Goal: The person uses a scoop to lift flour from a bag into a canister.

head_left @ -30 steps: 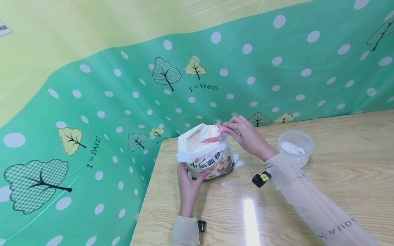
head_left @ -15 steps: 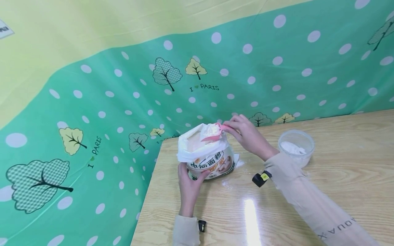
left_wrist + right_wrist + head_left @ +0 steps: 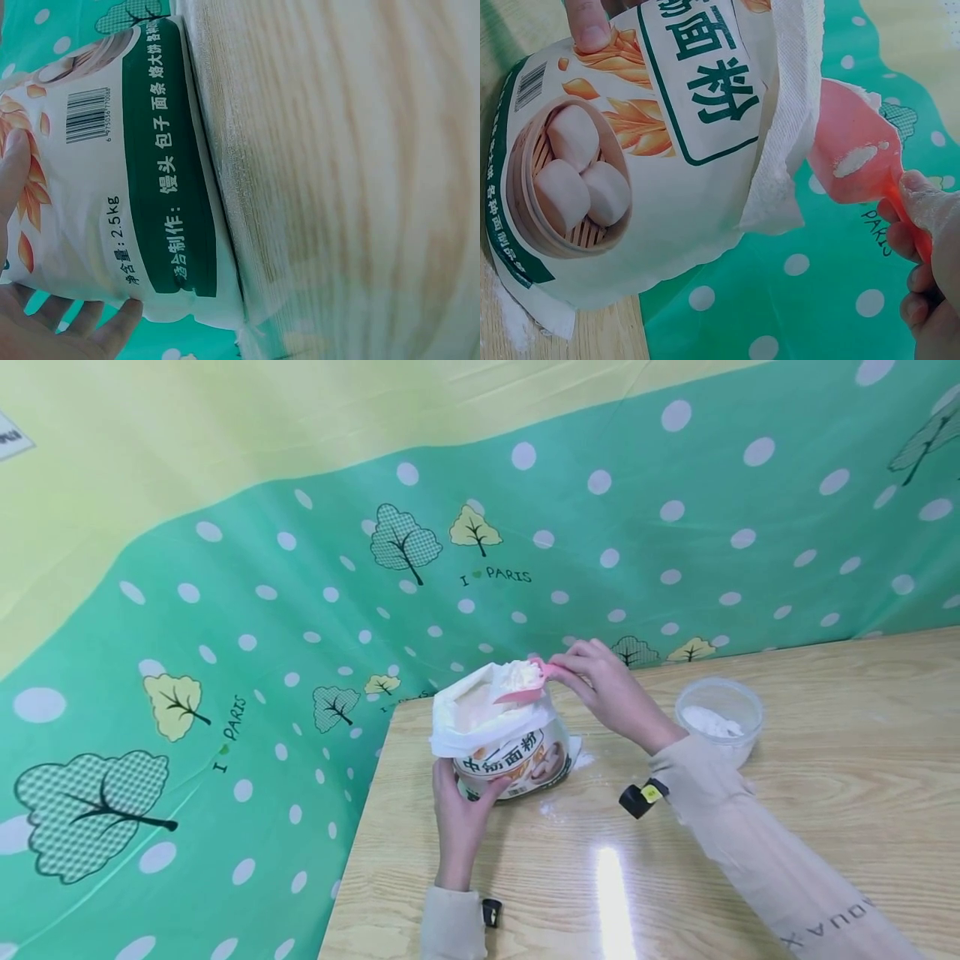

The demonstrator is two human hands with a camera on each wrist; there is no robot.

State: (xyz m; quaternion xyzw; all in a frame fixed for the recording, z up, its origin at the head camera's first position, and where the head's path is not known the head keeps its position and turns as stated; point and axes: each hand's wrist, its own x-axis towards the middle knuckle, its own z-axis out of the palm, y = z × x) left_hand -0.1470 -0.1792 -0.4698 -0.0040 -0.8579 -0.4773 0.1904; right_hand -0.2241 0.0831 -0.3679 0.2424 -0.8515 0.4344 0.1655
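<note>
Holds the pink scoop [image 3: 847, 135], heaped with flour [image 3: 521, 674], in curled right-hand [image 3: 611, 693] fingers at the mouth of the flour bag [image 3: 510, 760], with the left hand [image 3: 461, 810] gripping its front and side. Could well spill onto the table [image 3: 397, 835] through tilting or snagging on the folded rim [image 3: 780, 142]. Stands well left of the clear tub [image 3: 753, 727], partly blocked by the right sleeve [image 3: 750, 835].

Behind the flour bag [image 3: 510, 760], most fingers of your left hand [image 3: 461, 810] are hidden from the head view. To the bag's right, your right sleeve [image 3: 772, 852] covers part of the tub [image 3: 738, 747]. In the right wrist view, the bag's rim [image 3: 784, 135] hides part of the scoop [image 3: 855, 142].
</note>
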